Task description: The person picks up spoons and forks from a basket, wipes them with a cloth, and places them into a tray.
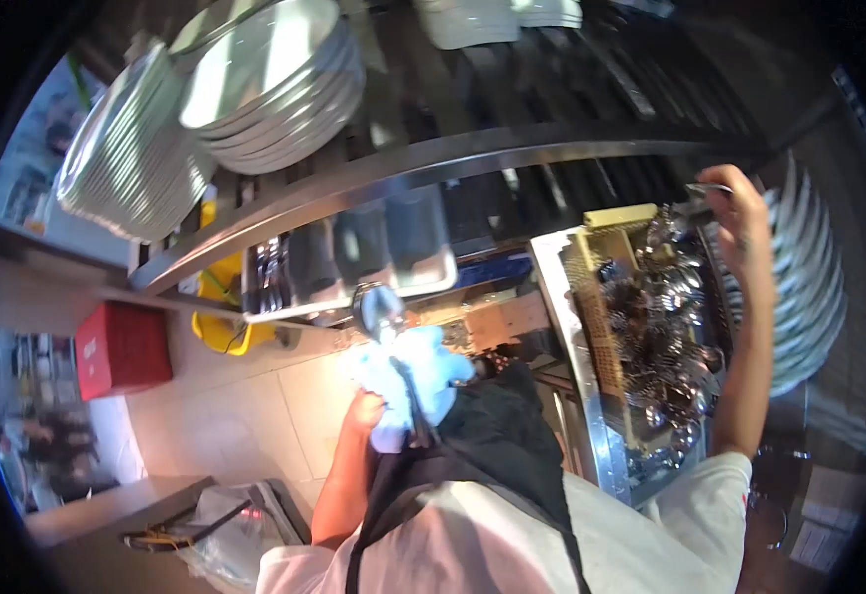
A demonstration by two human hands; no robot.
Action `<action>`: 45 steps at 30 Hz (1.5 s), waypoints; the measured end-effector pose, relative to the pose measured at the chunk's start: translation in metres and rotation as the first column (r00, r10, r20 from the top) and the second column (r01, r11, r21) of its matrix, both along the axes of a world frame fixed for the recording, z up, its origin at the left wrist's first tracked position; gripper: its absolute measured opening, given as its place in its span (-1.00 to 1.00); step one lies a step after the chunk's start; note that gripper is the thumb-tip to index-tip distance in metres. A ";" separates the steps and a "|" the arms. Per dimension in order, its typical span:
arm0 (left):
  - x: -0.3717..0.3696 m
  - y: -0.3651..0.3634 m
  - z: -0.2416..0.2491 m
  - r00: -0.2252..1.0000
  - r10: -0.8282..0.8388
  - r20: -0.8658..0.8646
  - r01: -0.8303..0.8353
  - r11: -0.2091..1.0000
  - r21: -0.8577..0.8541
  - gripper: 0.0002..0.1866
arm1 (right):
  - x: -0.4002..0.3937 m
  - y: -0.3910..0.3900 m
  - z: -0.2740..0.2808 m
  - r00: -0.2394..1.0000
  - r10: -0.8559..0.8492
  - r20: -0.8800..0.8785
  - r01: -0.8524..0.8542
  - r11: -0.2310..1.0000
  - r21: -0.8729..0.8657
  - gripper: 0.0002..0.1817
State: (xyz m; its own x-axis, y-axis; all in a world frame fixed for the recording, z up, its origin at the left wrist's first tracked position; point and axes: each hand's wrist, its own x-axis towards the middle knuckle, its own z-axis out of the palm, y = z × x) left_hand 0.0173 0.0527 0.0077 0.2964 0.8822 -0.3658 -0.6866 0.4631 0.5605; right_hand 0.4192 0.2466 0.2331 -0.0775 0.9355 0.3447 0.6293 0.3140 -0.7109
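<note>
My left hand (366, 408) is closed around a light blue cloth (428, 371), low in front of my apron. A shiny metal spoon (379, 309) stands up out of the cloth, its bowl at the top. To the right, my right hand (735, 203) is raised, its fingers closed on a small piece of metal cutlery (707, 188) whose kind I cannot make out. Below that hand is a yellowish plastic basket (606, 332) with a heap of loose metal cutlery (671, 307), spoons among it.
A cutlery tray (448, 267) with compartments sits under the metal shelf (433, 163); its left compartment holds several utensils. Stacked plates (809, 287) stand right of the basket. Bowls (275, 89) and rectangular dishes (136, 148) are stacked above. A red box (124, 348) stands at left.
</note>
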 end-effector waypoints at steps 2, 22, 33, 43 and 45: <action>0.016 0.015 0.023 0.995 -0.023 0.102 0.015 0.997 0.076 -0.32 | -0.044 -0.032 0.034 0.982 0.144 0.123 -0.142 0.990 -0.020 -0.75; -0.034 0.005 0.026 0.959 -0.099 -0.264 0.122 0.990 0.072 -0.54 | -0.228 -0.090 -0.097 0.974 0.222 -0.043 -0.221 0.975 0.030 -0.61; -0.038 -0.005 0.022 0.974 0.069 -0.217 -0.058 0.997 0.057 -0.58 | 0.043 -0.041 -0.127 0.458 0.318 0.830 -0.170 0.948 -0.269 -0.61; -0.006 0.013 -0.004 0.957 -0.022 -0.288 0.052 0.994 0.099 -0.58 | 0.064 0.002 -0.085 0.827 0.034 0.561 -0.246 0.920 0.306 -0.69; -0.014 0.008 -0.013 0.946 -0.003 -0.325 0.035 0.995 0.091 -0.58 | 0.054 -0.001 -0.052 0.999 -0.015 0.050 0.021 0.993 -0.113 -0.80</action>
